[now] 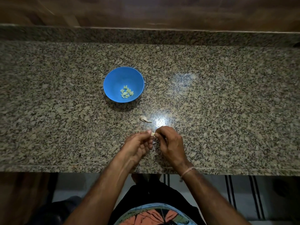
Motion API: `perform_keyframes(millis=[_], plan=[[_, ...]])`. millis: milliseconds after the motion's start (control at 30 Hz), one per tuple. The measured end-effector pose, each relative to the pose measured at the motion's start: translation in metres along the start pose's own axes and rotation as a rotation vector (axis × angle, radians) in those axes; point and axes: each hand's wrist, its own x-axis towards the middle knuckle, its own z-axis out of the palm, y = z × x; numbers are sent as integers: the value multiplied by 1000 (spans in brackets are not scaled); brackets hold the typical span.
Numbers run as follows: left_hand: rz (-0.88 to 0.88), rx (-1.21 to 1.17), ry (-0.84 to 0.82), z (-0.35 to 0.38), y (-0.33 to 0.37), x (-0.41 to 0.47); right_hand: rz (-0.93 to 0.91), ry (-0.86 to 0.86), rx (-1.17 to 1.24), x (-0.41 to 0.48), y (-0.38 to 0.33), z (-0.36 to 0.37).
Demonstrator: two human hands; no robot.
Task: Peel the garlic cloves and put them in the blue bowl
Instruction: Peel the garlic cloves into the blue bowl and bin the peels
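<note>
A blue bowl [113, 78] stands on the speckled granite counter, left of centre, with several peeled pale-green garlic cloves [127, 92] in its bottom. Closer to me, my left hand [138, 144] and my right hand [169, 142] meet fingertip to fingertip, both pinching one small pale garlic cloves piece [152, 134] between them. A bit of unpeeled garlic with dry skin [145, 119] lies on the counter just beyond my hands.
The granite counter [227, 103] runs the full width, with a raised back ledge and a wooden wall behind. Its front edge is just under my wrists. A bright light glare sits beside the loose garlic. A few skin scraps lie under my hands.
</note>
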Motion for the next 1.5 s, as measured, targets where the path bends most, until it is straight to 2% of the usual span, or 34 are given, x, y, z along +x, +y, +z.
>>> perform_keyframes(millis=[67,200,267,433,567,667,833,900,967,1033,1200,1267,1400,1500], plan=[[48,22,5,0,-2,1,-17,-3,13,2,2,0],[389,367,117,1,-8,0,334,-61,411,2,4,4],[430,379,128,-1,-12,2,398,-69,506,2,5,3],[214,39,33,-5,-14,3,293,-92,353,7,0,0],[205,-27,94,-5,-15,5,220,-62,201,5,5,1],[159,-123,142,-9,-14,5,107,-68,-27,-2,16,-2],[1,-287,84,-20,-15,9,26,-41,-278,-3,22,-1],[-27,-290,58,-20,-16,10,29,-48,-168,2,17,1],[-32,-267,23,-18,-16,9,163,-123,156,8,7,0],[-24,-221,16,-15,-17,9,325,-180,419,12,0,1],[115,-69,112,-10,-19,6,453,-161,584,11,0,3],[206,114,182,-12,-20,6,526,-150,641,8,0,3],[485,625,404,-16,-25,6,630,-128,712,7,-1,2],[627,751,405,-16,-24,2,648,-116,710,8,-6,2]])
